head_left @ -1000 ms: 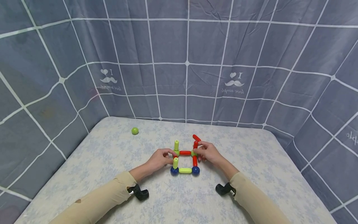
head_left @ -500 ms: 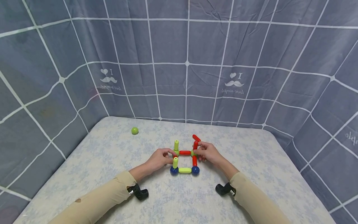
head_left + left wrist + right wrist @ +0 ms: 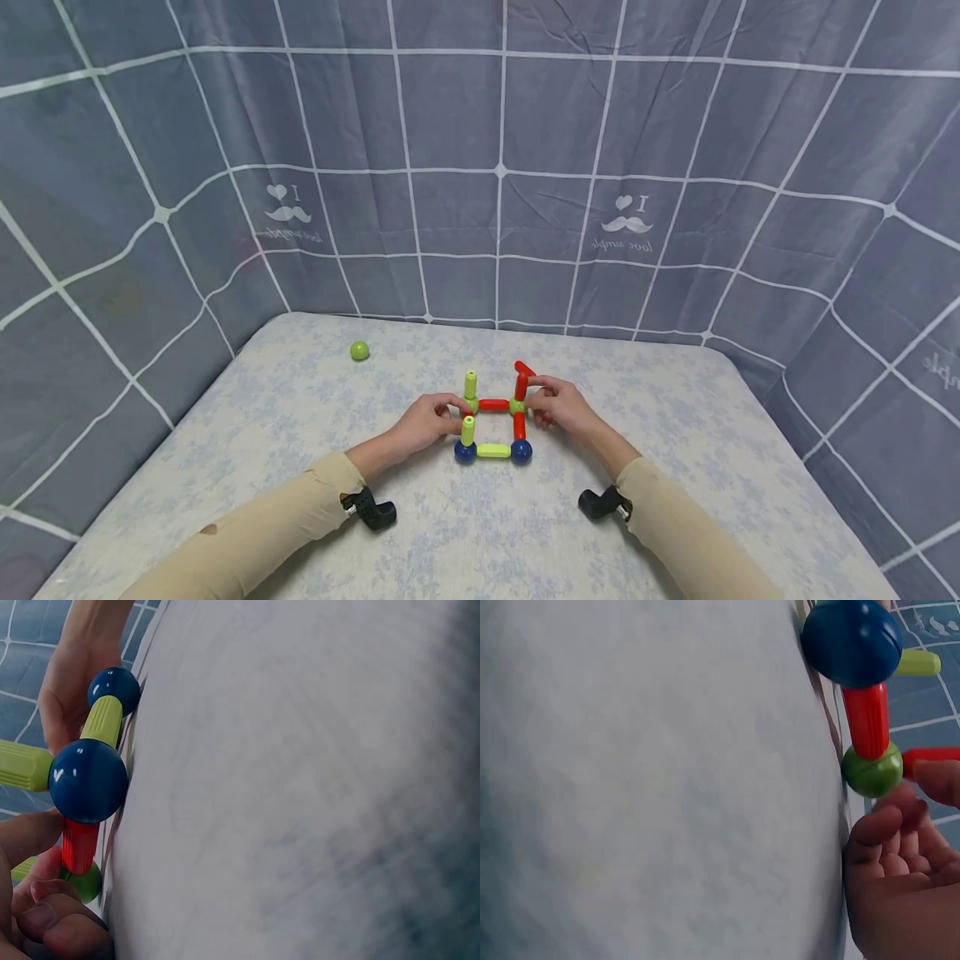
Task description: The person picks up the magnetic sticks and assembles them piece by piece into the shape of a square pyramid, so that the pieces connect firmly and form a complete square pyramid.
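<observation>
A toy frame of rods and balls (image 3: 492,427) stands on the pale flowered tabletop (image 3: 300,433). Its front has two blue balls (image 3: 465,452) joined by a yellow-green rod (image 3: 492,451). A red rod (image 3: 493,405) links two green balls at the back. My left hand (image 3: 427,421) grips the frame's back left corner by the green ball (image 3: 86,883). My right hand (image 3: 558,406) pinches the upright red rod (image 3: 521,386) above the back right green ball (image 3: 872,771). Another red rod (image 3: 525,367) lies just behind it.
A loose green ball (image 3: 359,351) lies at the table's far left. Grey checked cloth (image 3: 495,208) walls the table in on the back and both sides. Black camera mounts (image 3: 371,510) sit at both wrists.
Both hands keep their holds on the frame. Everything sits slightly higher in the view; nothing else has visibly moved.
</observation>
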Demonstrator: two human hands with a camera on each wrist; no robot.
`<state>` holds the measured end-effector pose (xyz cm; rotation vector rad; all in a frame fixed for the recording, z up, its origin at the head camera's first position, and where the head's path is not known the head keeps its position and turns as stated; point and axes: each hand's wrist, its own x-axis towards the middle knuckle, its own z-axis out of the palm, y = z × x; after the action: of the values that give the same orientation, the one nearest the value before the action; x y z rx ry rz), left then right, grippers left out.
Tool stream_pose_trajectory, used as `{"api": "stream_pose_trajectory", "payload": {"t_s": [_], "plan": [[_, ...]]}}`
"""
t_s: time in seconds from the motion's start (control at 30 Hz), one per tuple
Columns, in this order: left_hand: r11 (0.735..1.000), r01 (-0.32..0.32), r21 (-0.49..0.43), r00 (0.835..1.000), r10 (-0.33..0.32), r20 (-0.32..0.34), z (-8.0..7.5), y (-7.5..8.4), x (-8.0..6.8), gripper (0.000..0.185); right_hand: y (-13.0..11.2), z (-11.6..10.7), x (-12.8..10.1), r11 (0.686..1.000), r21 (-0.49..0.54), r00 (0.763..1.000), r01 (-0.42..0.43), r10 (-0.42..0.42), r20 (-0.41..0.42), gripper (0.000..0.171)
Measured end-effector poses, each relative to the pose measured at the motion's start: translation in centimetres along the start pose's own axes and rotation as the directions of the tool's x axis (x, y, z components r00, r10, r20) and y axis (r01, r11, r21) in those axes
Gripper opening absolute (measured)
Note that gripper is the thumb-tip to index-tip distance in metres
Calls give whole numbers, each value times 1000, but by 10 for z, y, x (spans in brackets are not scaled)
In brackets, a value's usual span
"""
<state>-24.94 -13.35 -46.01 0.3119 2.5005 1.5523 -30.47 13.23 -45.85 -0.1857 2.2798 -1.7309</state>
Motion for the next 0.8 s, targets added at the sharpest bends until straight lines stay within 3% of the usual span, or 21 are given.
{"api": "stream_pose_trajectory", "payload": {"t_s": [0.2,0.33,0.5,0.8], "plan": [[1000,-1,-3,1000,1,3,1,-4,2,24,-3,-12,12,999,-27,985,-35,30,-169,28],[1000,-6,-9,1000,6,-5,0,-5,3,24,-5,-17,27,996,-62,970,-66,49,-240,29],[1000,1,-19,1000,-1,4,0,-4,2,24,-6,-16,41,984,-123,958,-130,93,-271,22],[1000,12,-12,1000,-12,10,-1,-2,1,26,-10,-9,54,965,-229,957,-128,60,-283,27]]}}
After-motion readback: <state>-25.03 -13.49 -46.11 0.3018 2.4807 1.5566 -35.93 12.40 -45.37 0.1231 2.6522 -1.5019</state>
